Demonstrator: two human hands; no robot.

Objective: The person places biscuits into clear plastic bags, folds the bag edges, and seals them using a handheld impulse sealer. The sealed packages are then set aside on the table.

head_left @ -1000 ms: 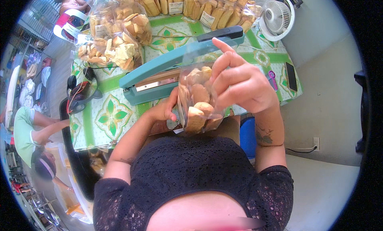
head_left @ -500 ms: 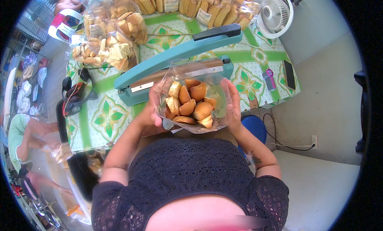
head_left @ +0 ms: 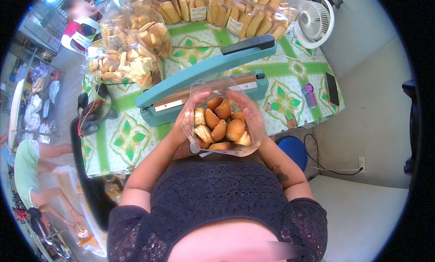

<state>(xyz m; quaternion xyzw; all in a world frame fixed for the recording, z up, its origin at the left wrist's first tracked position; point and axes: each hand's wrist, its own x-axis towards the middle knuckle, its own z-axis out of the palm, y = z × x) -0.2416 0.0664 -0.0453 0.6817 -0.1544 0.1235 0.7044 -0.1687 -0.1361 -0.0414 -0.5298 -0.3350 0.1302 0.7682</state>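
My left hand (head_left: pixel 188 115) and right hand (head_left: pixel 247 115) have fingers wrapped around a clear bag of toasted bread (head_left: pixel 219 126), just above the teal sealer (head_left: pixel 204 83).

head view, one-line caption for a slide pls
Both hands hold a clear bag of pastries before a teal heat sealer.

Both hands hold a clear plastic bag (head_left: pixel 220 121) of golden-brown baked rolls (head_left: pixel 219 128) at chest height, above table edge. L hand (head_left: pixel 188 115) cups bag's left side, R hand (head_left: pixel 247 115) its right; fingers curled round it. Bag mouth points toward teal impulse heat sealer (head_left: pixel 204 81), arm raised, just beyond. Table w/ green-patterned cloth (head_left: pixel 127 139). Packed bread bags (head_left: pixel 131 44) at far left and along far edge. White fan (head_left: pixel 313 21) far right; dark phone (head_left: pixel 332 88) near right edge.
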